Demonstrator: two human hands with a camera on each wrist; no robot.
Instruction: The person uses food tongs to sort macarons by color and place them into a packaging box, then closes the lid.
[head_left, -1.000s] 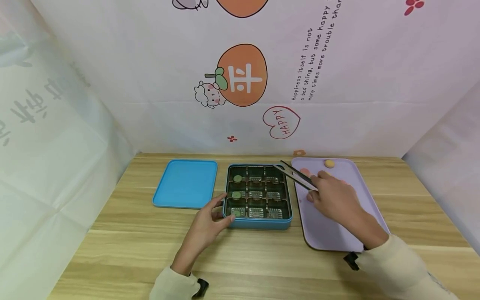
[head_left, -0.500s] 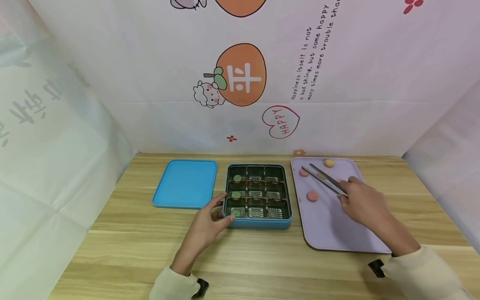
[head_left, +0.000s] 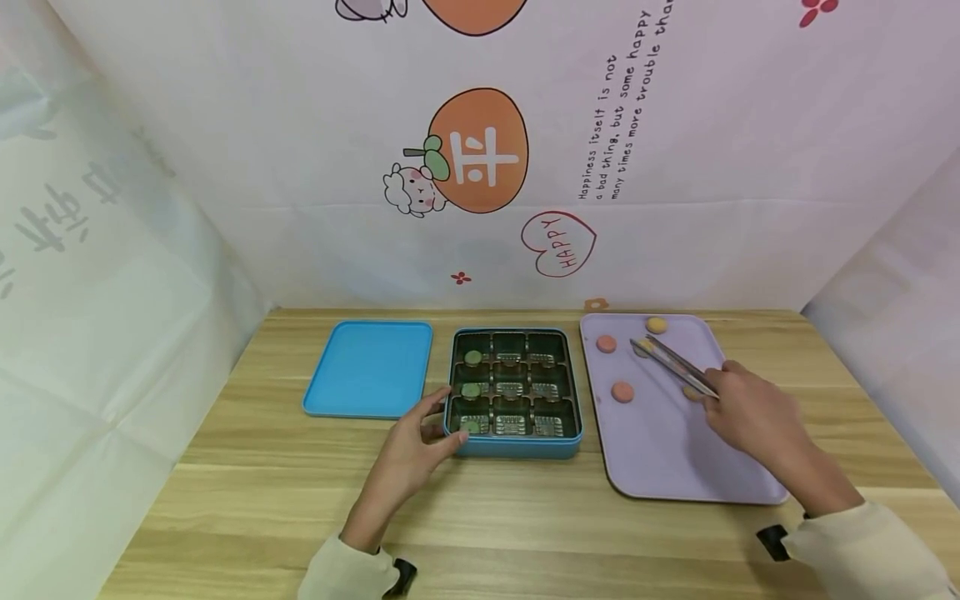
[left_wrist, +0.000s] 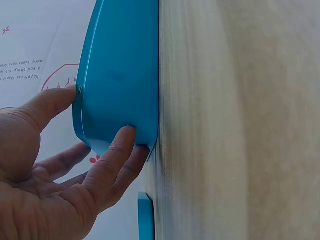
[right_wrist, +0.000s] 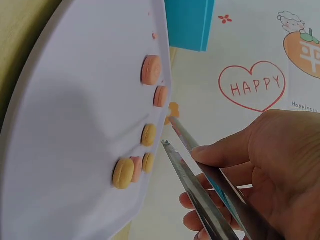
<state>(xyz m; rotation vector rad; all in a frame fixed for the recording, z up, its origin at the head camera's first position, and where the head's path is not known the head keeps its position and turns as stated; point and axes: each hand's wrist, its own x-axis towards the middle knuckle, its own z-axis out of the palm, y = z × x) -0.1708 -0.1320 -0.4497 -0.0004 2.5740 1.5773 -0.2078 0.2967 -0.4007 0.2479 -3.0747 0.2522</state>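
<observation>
My left hand (head_left: 408,457) holds the near left corner of a blue box (head_left: 517,448), thumb at its rim and fingers along its side. A dark divided insert (head_left: 512,364) fills the box. Green macarons (head_left: 471,390) sit in its left column, one per compartment. My right hand (head_left: 757,417) grips metal tongs (right_wrist: 200,195) over a lilac tray (head_left: 660,467). The tong tips are apart, nothing between them in the right wrist view. In the head view they overlap a yellow macaron (head_left: 641,351). Pink macarons (right_wrist: 151,70) and yellow macarons (right_wrist: 123,173) lie on the tray.
A flat blue lid (head_left: 367,369) lies left of the box on the wooden table (head_left: 517,525). Behind the table hangs a white printed cloth (head_left: 315,167), with more cloth at both sides. Another yellow macaron (head_left: 656,325) is near the tray's far edge.
My right hand has drawn the tongs from near the box's far right corner rightward over the tray, towards a yellow macaron. The left hand stays on the box.
</observation>
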